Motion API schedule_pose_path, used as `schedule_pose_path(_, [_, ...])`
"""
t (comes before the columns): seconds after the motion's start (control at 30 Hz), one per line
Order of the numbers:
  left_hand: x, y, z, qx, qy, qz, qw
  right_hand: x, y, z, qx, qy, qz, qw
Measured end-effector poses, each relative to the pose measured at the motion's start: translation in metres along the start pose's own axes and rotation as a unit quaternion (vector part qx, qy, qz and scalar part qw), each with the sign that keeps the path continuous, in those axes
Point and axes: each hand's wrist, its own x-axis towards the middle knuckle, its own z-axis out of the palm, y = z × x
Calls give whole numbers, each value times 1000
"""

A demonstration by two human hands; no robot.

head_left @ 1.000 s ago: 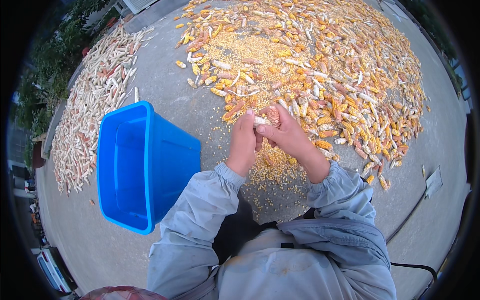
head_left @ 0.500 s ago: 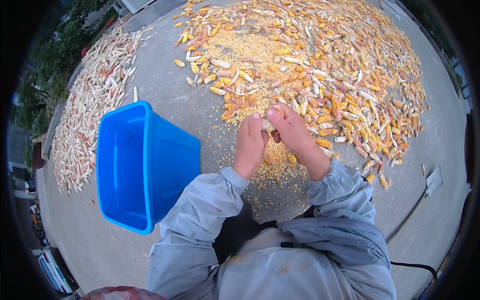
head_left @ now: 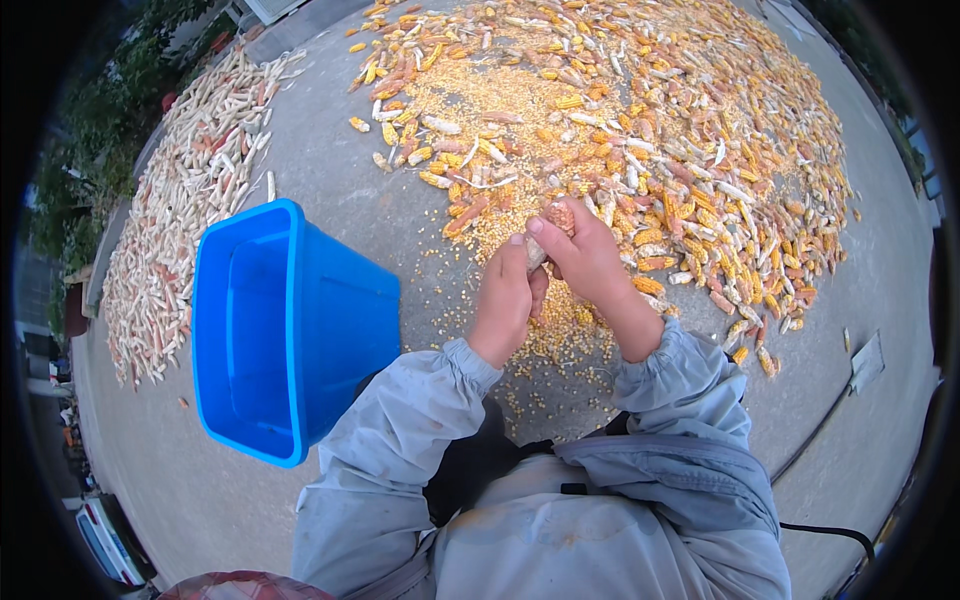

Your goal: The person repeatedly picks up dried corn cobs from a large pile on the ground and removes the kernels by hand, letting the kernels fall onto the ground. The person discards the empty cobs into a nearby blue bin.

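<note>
A pale, pinkish corn cob is held between both my hands, tilted, with its far end showing past my right thumb. My left hand is closed round its near end, thumb on top. My right hand grips it farther up, its thumb pressing on the cob. Most of the cob's middle is hidden by my fingers. Below and around my hands, loose yellow kernels are scattered on the concrete. Just beyond them lies a broad heap of corn ears, yellow, pale and reddish.
An open blue plastic tub lies tipped on its side at my left. Farther left is a long pile of bare cobs. A flat-bladed long-handled tool rests on the concrete ground at the right. A parked vehicle shows at lower left.
My hands have turned the cob slightly, and more of its far end now shows. My right thumb has shifted a little toward me. The tub and heaps have not moved.
</note>
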Motion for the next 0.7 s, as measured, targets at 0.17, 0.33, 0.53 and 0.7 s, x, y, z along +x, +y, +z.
schedule_pose_path(0.17, [2, 5, -10, -25, -29, 109, 993, -1, -13, -7, 294, -7, 47, 955])
schedule_pose_path(0.33, [3, 8, -19, 42, -37, 160, 986, -9, -12, -12, 251, -62, 63, 964])
schedule_pose_path(0.53, [5, 4, -27, 226, -24, 308, 924, -13, -16, -12, 251, -68, 71, 963])
schedule_pose_path(0.7, [2, 1, -27, 196, -29, 293, 935, -16, -11, -11, 246, -66, 34, 966])
